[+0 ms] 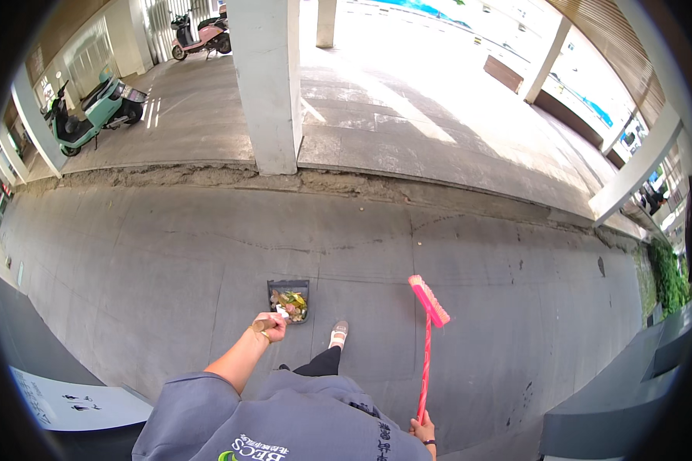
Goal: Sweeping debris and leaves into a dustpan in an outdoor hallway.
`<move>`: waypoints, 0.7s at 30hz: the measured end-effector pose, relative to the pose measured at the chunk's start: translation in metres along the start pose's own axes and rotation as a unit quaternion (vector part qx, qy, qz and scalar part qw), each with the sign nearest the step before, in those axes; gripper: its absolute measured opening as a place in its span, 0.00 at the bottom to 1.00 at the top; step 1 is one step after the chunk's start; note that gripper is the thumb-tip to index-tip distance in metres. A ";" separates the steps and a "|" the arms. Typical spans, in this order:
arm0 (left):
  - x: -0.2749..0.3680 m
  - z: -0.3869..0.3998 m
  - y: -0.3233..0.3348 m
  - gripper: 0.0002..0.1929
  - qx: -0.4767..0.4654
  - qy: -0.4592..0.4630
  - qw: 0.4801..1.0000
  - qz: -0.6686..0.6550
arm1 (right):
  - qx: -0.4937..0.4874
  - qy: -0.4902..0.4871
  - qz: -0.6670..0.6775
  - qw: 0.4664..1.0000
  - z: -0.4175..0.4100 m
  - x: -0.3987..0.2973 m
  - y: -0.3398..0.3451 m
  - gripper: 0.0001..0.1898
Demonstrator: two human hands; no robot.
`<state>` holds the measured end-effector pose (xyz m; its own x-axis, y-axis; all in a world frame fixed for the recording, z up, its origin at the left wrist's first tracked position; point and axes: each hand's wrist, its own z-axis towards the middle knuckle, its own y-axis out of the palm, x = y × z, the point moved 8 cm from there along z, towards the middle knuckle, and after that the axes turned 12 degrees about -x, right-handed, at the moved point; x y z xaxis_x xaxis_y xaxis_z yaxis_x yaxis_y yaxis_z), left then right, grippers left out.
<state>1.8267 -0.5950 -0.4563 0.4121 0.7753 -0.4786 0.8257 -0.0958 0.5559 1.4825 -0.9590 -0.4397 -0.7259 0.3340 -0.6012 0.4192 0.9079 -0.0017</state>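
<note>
My left hand (272, 327) grips the brown handle (260, 326) of a long-handled dustpan, out ahead of my body. Below that hand is the black dustpan (288, 283), with dry leaves and scraps of litter (291, 302) in its pan. The pan seems to be at or near the floor; its exact height I cannot tell. Low at the right, my right hand (422, 431) is closed around the red handle of a broom (425, 369). Its pink head with pale bristles (429, 301) points away from me, to the right of the dustpan, and apart from it.
Grey paving (167, 276) runs up to a rough, broken kerb (346, 184). A square pillar (268, 86) stands there. A green scooter (95, 109) and a pink scooter (202, 36) are parked beyond. A white sign (81, 403) is at lower left, shrubs (666, 276) at right.
</note>
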 end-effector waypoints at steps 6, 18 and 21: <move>0.015 0.073 0.094 0.06 0.016 0.060 0.998 0.017 | -0.016 0.050 -0.052 0.997 0.060 -0.142 0.020 0.27; 0.057 0.153 0.179 0.09 0.044 0.075 0.994 -0.062 | -0.004 0.075 -0.120 0.990 0.247 -0.367 0.029 0.29; 0.063 0.169 0.197 0.09 0.047 0.068 0.990 -0.116 | -0.009 0.054 -0.162 0.985 0.318 -0.424 0.020 0.28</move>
<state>2.0802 -0.6703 -0.4921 0.1565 0.8594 -0.4868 0.9271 0.0421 0.3724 1.9722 -1.1630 -0.4389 -0.8741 0.0505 -0.4830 0.1472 0.9754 -0.1643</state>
